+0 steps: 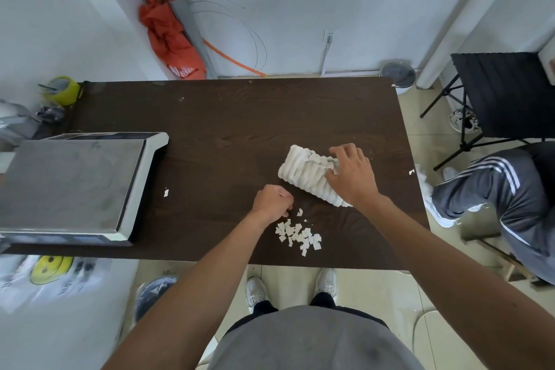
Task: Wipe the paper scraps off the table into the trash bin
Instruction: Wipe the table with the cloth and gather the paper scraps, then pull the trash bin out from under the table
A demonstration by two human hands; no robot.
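The right hand (351, 177) grips a ribbed white cloth (304, 174) on the dark woodgrain desk (240, 117); the left hand (271, 200), fingers fisted, sits beside jagged paper scraps (300, 236) near the front edge.

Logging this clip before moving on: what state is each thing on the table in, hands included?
paper scraps: piled near front edge of table, unswept.
stray scrap: lying apart, left of the pile.
cloth: bunched, lying on the table.
right hand: grips the cloth.
left hand: curled beside the pile.
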